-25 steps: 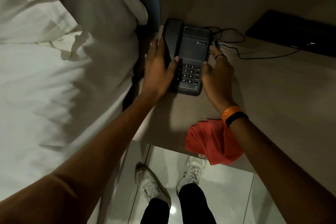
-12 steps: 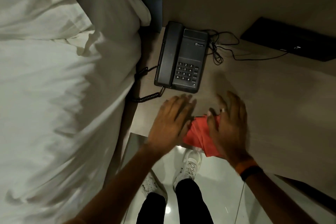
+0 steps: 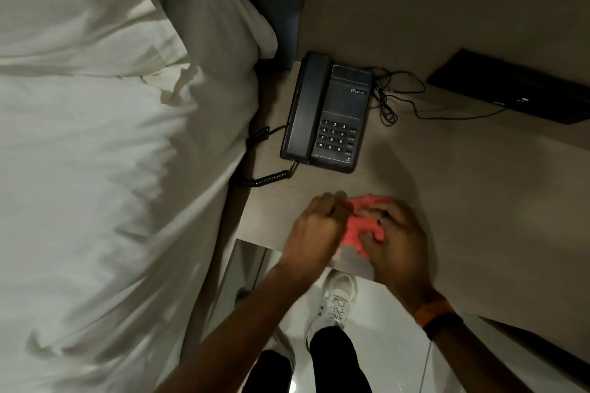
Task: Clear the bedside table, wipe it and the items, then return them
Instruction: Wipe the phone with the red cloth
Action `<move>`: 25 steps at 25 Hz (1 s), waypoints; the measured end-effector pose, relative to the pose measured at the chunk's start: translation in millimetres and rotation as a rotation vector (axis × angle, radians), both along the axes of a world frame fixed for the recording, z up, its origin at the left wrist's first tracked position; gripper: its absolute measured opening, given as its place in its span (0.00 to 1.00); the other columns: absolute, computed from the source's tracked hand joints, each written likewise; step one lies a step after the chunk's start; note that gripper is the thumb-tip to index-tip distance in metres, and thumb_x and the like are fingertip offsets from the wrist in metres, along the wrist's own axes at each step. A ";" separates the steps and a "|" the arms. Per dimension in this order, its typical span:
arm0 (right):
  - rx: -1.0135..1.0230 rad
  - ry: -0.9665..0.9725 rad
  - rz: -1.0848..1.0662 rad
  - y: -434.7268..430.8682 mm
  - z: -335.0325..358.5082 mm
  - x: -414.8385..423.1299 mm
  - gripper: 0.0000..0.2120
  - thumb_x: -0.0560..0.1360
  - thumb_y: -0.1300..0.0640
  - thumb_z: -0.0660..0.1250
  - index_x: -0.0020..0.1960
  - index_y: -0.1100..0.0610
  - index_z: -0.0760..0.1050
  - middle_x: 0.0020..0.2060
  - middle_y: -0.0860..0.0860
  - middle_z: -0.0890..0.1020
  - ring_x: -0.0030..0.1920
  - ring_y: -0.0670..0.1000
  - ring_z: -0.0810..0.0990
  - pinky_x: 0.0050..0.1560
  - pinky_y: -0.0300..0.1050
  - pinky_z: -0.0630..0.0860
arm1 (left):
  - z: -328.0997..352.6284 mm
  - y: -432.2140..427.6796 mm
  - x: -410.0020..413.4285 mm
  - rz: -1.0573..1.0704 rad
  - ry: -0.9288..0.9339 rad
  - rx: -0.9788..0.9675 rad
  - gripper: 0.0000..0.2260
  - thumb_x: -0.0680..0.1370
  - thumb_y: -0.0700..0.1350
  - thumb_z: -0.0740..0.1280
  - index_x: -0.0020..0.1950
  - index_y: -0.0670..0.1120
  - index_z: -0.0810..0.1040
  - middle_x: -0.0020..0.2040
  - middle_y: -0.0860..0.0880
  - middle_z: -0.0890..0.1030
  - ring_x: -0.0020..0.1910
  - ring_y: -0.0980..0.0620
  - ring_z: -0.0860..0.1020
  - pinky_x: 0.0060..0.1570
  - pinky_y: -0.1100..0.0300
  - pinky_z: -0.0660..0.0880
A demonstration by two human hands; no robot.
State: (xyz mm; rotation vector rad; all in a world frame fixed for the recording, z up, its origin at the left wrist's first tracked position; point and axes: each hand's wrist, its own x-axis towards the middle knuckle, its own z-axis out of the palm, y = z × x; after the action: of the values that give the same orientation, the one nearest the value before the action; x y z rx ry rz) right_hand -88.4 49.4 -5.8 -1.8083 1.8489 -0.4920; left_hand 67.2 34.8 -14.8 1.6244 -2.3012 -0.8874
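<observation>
A black desk telephone with its handset on the cradle stands at the back left of the pale wooden bedside table, its coiled cord hanging off the left edge. A red cloth lies bunched near the table's front edge. My left hand and my right hand both close on the cloth from either side. Most of the cloth is hidden under my fingers.
A bed with white sheets and a pillow fills the left, tight against the table. A flat black device with thin cables sits at the back right by the wall. My white shoes stand on a glossy tiled floor below.
My hands left the telephone, pulled back toward the table's front edge, and closed on the red cloth. The telephone stays where it was set down.
</observation>
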 end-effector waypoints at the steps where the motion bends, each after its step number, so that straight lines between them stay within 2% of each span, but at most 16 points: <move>1: -0.036 -0.015 0.001 -24.1 12.7 12.2 0.11 0.72 0.54 0.70 0.52 0.53 0.85 0.54 0.53 0.83 0.56 0.54 0.80 0.60 0.38 0.69 | 14.5 -19.3 13.3 0.053 0.061 -0.034 0.18 0.76 0.41 0.71 0.65 0.42 0.77 0.59 0.42 0.78 0.55 0.42 0.79 0.50 0.48 0.80; 4: -0.196 0.081 -0.001 -105.9 49.3 48.5 0.08 0.73 0.52 0.72 0.50 0.53 0.84 0.50 0.54 0.82 0.52 0.55 0.79 0.50 0.37 0.67 | 60.9 -90.3 51.2 0.134 0.164 -0.157 0.13 0.75 0.45 0.67 0.58 0.42 0.80 0.53 0.42 0.78 0.48 0.42 0.79 0.44 0.48 0.77; 6: -0.330 0.037 -0.029 -153.9 71.5 67.5 0.09 0.74 0.52 0.69 0.47 0.57 0.82 0.49 0.56 0.81 0.51 0.56 0.78 0.49 0.37 0.65 | 83.6 -138.3 66.6 0.165 0.173 -0.262 0.14 0.76 0.46 0.66 0.58 0.41 0.80 0.53 0.42 0.78 0.47 0.43 0.78 0.45 0.49 0.76; 9: -0.532 0.040 -0.055 -192.0 88.1 84.7 0.12 0.71 0.51 0.65 0.46 0.57 0.82 0.52 0.55 0.80 0.54 0.56 0.77 0.49 0.34 0.66 | 94.8 -181.9 76.9 0.242 0.225 -0.408 0.13 0.76 0.44 0.64 0.57 0.41 0.80 0.53 0.42 0.79 0.48 0.45 0.79 0.47 0.51 0.76; 10: -0.513 0.071 -0.032 -196.2 85.6 86.8 0.12 0.71 0.50 0.65 0.48 0.55 0.82 0.54 0.54 0.80 0.56 0.56 0.77 0.50 0.35 0.67 | 90.4 -187.3 79.2 0.251 0.237 -0.391 0.12 0.76 0.41 0.64 0.57 0.40 0.80 0.54 0.41 0.79 0.50 0.45 0.79 0.49 0.52 0.76; 11: -0.401 0.111 0.008 -196.6 80.2 87.5 0.12 0.71 0.49 0.66 0.50 0.54 0.82 0.56 0.53 0.79 0.59 0.56 0.76 0.52 0.37 0.68 | 82.1 -188.7 81.2 0.234 0.223 -0.317 0.12 0.76 0.38 0.64 0.58 0.40 0.80 0.56 0.40 0.79 0.53 0.44 0.79 0.53 0.54 0.75; 13: -0.051 0.187 0.089 -190.5 61.5 84.4 0.16 0.70 0.48 0.70 0.56 0.51 0.81 0.62 0.52 0.78 0.66 0.57 0.73 0.59 0.42 0.72 | 57.7 -181.7 84.3 0.139 0.105 -0.056 0.15 0.77 0.33 0.64 0.63 0.38 0.79 0.66 0.38 0.76 0.65 0.42 0.75 0.62 0.63 0.67; 15: 0.080 0.299 0.187 -185.8 44.6 76.7 0.29 0.67 0.44 0.74 0.67 0.49 0.76 0.71 0.53 0.71 0.73 0.59 0.67 0.68 0.51 0.72 | 35.8 -169.3 88.5 0.079 0.033 0.109 0.23 0.76 0.33 0.67 0.71 0.40 0.73 0.75 0.40 0.66 0.75 0.43 0.66 0.68 0.69 0.58; 17: 0.139 0.379 0.368 -197.3 35.3 71.4 0.51 0.63 0.38 0.78 0.79 0.51 0.60 0.80 0.57 0.56 0.80 0.62 0.53 0.75 0.62 0.63 | 21.7 -168.5 94.1 0.028 -0.006 0.096 0.39 0.72 0.43 0.77 0.78 0.43 0.62 0.80 0.41 0.58 0.79 0.42 0.57 0.76 0.60 0.54; 19: 0.268 0.446 0.525 -213.0 28.9 70.5 0.68 0.58 0.33 0.79 0.82 0.53 0.42 0.82 0.56 0.41 0.82 0.61 0.40 0.77 0.69 0.53 | 10.1 -171.5 95.1 -0.088 -0.108 0.049 0.55 0.65 0.57 0.80 0.81 0.42 0.51 0.82 0.39 0.49 0.81 0.38 0.48 0.79 0.48 0.49; 20: 0.297 0.486 0.568 -217.0 25.0 69.9 0.72 0.56 0.33 0.80 0.82 0.53 0.37 0.82 0.56 0.38 0.82 0.60 0.37 0.78 0.69 0.51 | 4.5 -173.5 94.8 -0.141 -0.180 0.031 0.61 0.62 0.62 0.80 0.81 0.41 0.47 0.82 0.39 0.46 0.81 0.37 0.44 0.79 0.46 0.46; 22: 0.292 0.526 0.585 -219.4 17.1 69.3 0.75 0.55 0.36 0.82 0.81 0.54 0.34 0.81 0.56 0.36 0.81 0.60 0.36 0.80 0.66 0.49 | -5.7 -174.7 91.5 -0.202 -0.275 0.037 0.68 0.58 0.66 0.79 0.81 0.39 0.41 0.81 0.38 0.41 0.80 0.37 0.40 0.79 0.45 0.43; 25: 0.226 0.512 0.530 -210.6 10.1 71.2 0.74 0.54 0.41 0.84 0.82 0.55 0.36 0.82 0.57 0.38 0.82 0.60 0.38 0.80 0.64 0.52 | -14.9 -167.0 86.8 -0.147 -0.253 -0.030 0.66 0.59 0.63 0.81 0.81 0.39 0.43 0.82 0.38 0.44 0.81 0.38 0.44 0.80 0.43 0.47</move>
State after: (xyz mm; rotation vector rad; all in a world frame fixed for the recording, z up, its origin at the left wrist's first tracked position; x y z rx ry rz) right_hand -17.2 -161.2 4.3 -2.2814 1.5257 0.3906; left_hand 154.0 -132.2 -29.7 1.6568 -2.6191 -0.7062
